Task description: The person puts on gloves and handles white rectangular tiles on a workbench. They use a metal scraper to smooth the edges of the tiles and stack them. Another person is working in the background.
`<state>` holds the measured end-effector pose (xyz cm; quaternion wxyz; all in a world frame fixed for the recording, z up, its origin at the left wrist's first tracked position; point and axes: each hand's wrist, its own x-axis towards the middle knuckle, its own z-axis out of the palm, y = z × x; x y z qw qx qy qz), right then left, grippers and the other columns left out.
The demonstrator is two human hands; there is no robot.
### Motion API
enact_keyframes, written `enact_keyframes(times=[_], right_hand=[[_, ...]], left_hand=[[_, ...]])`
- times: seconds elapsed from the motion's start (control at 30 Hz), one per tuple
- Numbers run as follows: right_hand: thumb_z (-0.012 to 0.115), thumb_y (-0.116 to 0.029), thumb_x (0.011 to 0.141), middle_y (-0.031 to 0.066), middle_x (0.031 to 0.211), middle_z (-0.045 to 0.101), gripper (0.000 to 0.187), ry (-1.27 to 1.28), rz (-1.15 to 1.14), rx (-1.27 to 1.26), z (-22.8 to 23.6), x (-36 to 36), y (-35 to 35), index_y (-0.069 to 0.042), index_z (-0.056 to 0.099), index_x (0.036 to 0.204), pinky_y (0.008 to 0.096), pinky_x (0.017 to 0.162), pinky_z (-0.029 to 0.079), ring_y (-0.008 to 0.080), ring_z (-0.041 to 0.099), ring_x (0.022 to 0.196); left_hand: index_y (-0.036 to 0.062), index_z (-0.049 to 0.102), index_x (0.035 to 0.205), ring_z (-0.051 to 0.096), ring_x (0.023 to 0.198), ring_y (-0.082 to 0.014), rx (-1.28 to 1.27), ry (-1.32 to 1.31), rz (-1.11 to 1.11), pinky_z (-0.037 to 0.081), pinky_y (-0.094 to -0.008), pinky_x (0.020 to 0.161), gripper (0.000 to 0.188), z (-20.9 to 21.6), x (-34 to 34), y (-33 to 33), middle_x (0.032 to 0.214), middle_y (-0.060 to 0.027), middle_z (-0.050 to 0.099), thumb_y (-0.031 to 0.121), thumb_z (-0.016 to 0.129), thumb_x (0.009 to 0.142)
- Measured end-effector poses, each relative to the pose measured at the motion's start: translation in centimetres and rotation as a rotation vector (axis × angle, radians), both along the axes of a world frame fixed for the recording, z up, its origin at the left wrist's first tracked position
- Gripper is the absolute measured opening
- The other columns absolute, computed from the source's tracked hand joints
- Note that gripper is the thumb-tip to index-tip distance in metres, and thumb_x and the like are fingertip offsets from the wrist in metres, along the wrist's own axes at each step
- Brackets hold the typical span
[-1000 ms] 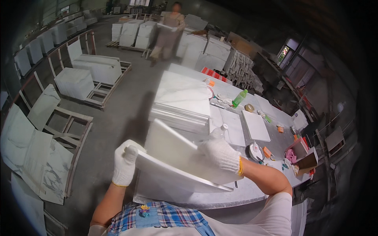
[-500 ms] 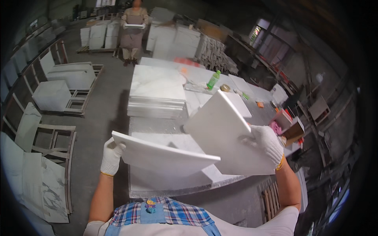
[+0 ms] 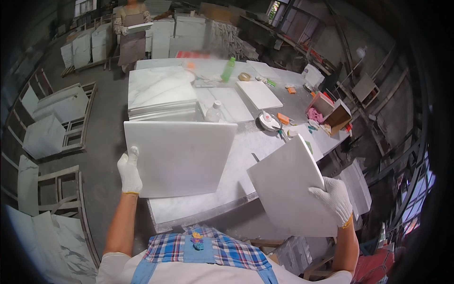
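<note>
My left hand (image 3: pixel 129 171), in a white knit glove, grips the left edge of a white marble tile (image 3: pixel 182 158), thumb on its near face. The tile stands nearly upright above the table's front part. My right hand (image 3: pixel 334 200), gloved alike, grips the right edge of a second white tile (image 3: pixel 289 191), which hangs tilted past the table's front edge. The two tiles are apart. Fingers behind both tiles are hidden. Beyond the left tile lies a stack of marble tiles (image 3: pixel 161 90). A clear bottle (image 3: pixel 213 112) stands behind the tile's top edge.
On the table (image 3: pixel 189 211) are a green bottle (image 3: pixel 228 70), a tape roll (image 3: pixel 244 76), a round dish (image 3: pixel 269 121), a lone tile (image 3: pixel 259 94) and an open box (image 3: pixel 339 117). Slabs on wooden racks (image 3: pixel 71 199) line the left. A co-worker (image 3: pixel 132 38) holds a tile at the far left.
The left tile has swung up to face me. The right tile has moved right and down, away from the other one. My view has turned right, and the co-worker appears nearer.
</note>
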<state>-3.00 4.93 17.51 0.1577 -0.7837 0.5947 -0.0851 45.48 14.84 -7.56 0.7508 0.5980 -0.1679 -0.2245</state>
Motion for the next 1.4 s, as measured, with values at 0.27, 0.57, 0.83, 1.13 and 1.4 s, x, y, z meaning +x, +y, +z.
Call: enact_keyframes(times=[0.27, 0.57, 0.83, 1.13, 1.4], right_hand=[[0.073, -0.032, 0.082, 0.019, 0.07, 0.067, 0.036, -0.117, -0.116, 0.077, -2.6, -1.9, 3.8, 0.003, 0.072, 0.091, 0.0351, 0.064, 0.053, 0.0298, 0.07, 0.066], [0.073, -0.034, 0.082, 0.0206, 0.074, 0.067, 0.034, -0.039, -0.09, 0.094, -3.7, -1.6, 4.5, -0.001, 0.072, 0.089, 0.0372, 0.066, 0.052, 0.037, 0.068, 0.071], [0.07, -0.035, 0.085, 0.0206, 0.077, 0.067, 0.035, 0.069, -0.036, 0.114, -3.0, 0.0, 4.5, -0.002, 0.072, 0.094, 0.0385, 0.069, 0.053, 0.0362, 0.069, 0.074], [0.062, -0.041, 0.088, 0.0203, 0.085, 0.07, 0.04, -0.006, -0.043, 0.19, -2.1, 2.4, 4.1, -0.005, 0.072, 0.103, 0.0404, 0.075, 0.054, 0.0385, 0.069, 0.082], [0.061, -0.045, 0.088, 0.0236, 0.081, 0.068, 0.045, -0.037, 0.068, 0.048, -4.9, 5.0, 0.1, -0.002, 0.074, 0.094, 0.0439, 0.073, 0.054, 0.0412, 0.067, 0.078]], left_hand=[[-0.002, 0.066, 0.093, 0.049, 0.068, -0.0099, 0.047, 0.095, 0.044, 0.043, -0.0274, 0.063, 0.038, 1.0, 1.3, -1.8, 0.079, -0.0014, 0.06, 0.035, 0.063, 0.101], [-0.009, 0.065, 0.108, 0.069, 0.083, -0.0232, 0.072, 0.412, 0.046, 0.058, -0.0357, 0.07, 0.048, -2.4, 4.2, -0.1, 0.102, -0.0136, 0.07, 0.038, 0.061, 0.101], [-0.0091, 0.06, 0.124, 0.069, 0.097, -0.0291, 0.196, 0.488, 0.01, 0.058, -0.0422, 0.084, 0.056, -10.3, 7.5, 0.0, 0.115, -0.0153, 0.069, 0.041, 0.063, 0.099], [0.0006, 0.057, 0.134, 0.065, 0.11, -0.0322, 0.203, 0.668, -0.178, 0.055, -0.0467, 0.092, 0.054, -17.9, 11.4, -0.7, 0.126, -0.0155, 0.066, 0.044, 0.051, 0.103], [-0.0023, 0.056, 0.132, 0.065, 0.11, -0.0326, 0.319, 0.46, -0.351, 0.055, -0.0473, 0.091, 0.054, -18.0, 12.8, 0.9, 0.123, -0.0172, 0.066, 0.043, 0.053, 0.102]])
